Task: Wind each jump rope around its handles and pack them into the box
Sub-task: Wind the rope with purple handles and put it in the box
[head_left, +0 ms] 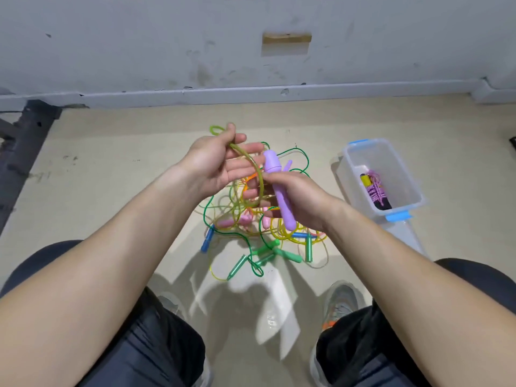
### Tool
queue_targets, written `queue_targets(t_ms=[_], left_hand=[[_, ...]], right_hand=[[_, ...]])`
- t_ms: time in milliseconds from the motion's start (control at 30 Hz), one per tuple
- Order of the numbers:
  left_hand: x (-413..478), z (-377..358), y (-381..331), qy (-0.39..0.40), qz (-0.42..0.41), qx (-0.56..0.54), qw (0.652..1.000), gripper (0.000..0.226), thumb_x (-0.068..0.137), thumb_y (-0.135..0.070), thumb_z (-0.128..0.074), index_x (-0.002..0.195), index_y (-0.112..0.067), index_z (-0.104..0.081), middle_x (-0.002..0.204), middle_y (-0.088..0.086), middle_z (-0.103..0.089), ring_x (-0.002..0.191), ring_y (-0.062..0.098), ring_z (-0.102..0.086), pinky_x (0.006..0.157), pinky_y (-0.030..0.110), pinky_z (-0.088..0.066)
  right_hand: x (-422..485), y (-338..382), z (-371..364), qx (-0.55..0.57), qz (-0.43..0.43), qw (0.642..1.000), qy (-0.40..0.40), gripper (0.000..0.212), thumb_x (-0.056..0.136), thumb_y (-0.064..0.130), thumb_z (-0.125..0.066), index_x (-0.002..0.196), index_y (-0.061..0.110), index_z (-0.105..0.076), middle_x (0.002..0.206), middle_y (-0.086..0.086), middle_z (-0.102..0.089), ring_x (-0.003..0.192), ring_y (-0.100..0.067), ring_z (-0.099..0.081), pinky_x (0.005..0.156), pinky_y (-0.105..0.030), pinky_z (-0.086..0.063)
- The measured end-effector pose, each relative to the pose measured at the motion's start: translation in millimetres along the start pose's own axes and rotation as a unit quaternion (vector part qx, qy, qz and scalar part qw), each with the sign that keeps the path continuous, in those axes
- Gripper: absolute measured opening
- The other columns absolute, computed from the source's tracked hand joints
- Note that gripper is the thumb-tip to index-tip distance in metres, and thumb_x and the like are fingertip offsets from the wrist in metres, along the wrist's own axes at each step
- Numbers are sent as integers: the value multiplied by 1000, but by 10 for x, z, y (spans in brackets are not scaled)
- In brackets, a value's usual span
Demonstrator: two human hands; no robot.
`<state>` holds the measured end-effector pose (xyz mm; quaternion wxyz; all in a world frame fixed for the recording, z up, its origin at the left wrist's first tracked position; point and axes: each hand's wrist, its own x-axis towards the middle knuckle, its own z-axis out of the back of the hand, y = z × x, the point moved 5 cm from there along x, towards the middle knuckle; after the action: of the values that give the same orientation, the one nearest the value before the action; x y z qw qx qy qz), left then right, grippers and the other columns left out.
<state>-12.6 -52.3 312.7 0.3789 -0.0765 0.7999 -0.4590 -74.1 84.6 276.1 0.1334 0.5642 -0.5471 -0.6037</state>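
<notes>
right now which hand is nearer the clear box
Right. The right hand, gripping the purple handle, is just left of the clear box; the left hand, pinching the yellow-green rope, is farther left.

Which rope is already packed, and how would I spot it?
Look right of the tangled pile to the clear box with blue clips. The rope inside is the only one wound up: purple cord crisscrossed round a yellow-and-black handle bundle.

Forearms reach forward; left hand (220,163), palm up, pinches green rope (249,159); right hand (298,201) grips purple handle (280,194).
</notes>
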Motion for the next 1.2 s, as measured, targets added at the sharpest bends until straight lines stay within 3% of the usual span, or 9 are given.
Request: queue_targets(t_ms=[133, 367, 467, 533, 700, 833, 933, 1067, 1200], left_hand=[[126, 179, -67, -21, -6, -76, 997, 44, 108, -47, -31, 103, -10, -55, 88, 10, -78, 75, 22, -77, 54, 30, -60], [127, 45, 442, 169, 56, 256, 950, 85, 92, -79, -13, 88, -17, -71, 89, 10, -67, 89, 24, -56, 78, 34, -41], [29, -60, 586, 228, -40, 343, 911, 52, 101, -58, -41, 88, -15, -67, 93, 11, -72, 91, 16, -60, 90, 36, -43], [96, 43, 628, 210, -118, 405, 882, 21, 96, -34, -66, 83, -17, -62, 81, 3, -65, 78, 13, -58, 83, 31, -48], [293, 423, 784, 112, -139, 607, 774, 21, 99, -23, -59, 89, -4, -59, 84, 2, -68, 81, 23, -62, 84, 47, -51], [165, 235, 534, 119, -99, 415, 897, 18, 105, -6, -48, 95, -2, -62, 77, -4, -74, 63, 15, -64, 65, 31, -56], [49, 53, 161, 91, -104, 204, 969, 17, 107, -10, -45, 99, -12, -61, 76, -1, -74, 60, 13, -70, 58, 20, -58], [29, -3, -86, 67, -70, -39, 995, 15, 106, -12, -44, 97, -13, -56, 80, 1, -76, 67, 13, -74, 55, 19, -58], [142, 258, -245, -14, -85, -131, 988, 16, 108, -15, -44, 96, -13, -54, 81, 0, -77, 72, 13, -75, 56, 19, -58]], right_hand=[[-41, 87, -19, -36, 32, 999, 10, 23, 103, 29, -53, 95, 10, -62, 83, -10, -71, 73, -27, -64, 59, -34, -57], [-42, 453, 112, 78, 136, 984, -89, 17, 104, 23, -52, 92, 13, -57, 78, -3, -71, 53, -22, -69, 48, -26, -56], [-59, 578, 311, 134, 156, 966, -155, 16, 105, 22, -51, 91, 13, -55, 77, -3, -71, 50, -21, -68, 45, -25, -54], [-72, 598, 447, 150, 162, 955, -196, 18, 105, 22, -51, 89, 14, -54, 73, 0, -70, 49, -21, -68, 46, -24, -54], [-91, 561, 635, 175, 161, 935, -262, 21, 105, 24, -51, 86, 16, -55, 68, 3, -65, 49, -18, -66, 47, -22, -51], [-28, 478, 825, 201, 131, 925, -293, 22, 106, 25, -45, 88, 13, -49, 75, -14, -64, 60, -22, -65, 52, -27, -55], [67, 290, 646, 133, 64, 970, -195, 19, 103, 23, -47, 88, 14, -53, 88, -9, -62, 69, -21, -59, 60, -29, -47], [64, 86, 46, 64, 49, 996, 30, 24, 97, 25, -52, 102, 3, -62, 89, -13, -74, 83, -28, -68, 86, -42, -51], [-3, 135, 0, -17, 65, 997, 31, 26, 101, 32, -53, 99, 8, -62, 84, -12, -70, 80, -29, -67, 80, -44, -47]])
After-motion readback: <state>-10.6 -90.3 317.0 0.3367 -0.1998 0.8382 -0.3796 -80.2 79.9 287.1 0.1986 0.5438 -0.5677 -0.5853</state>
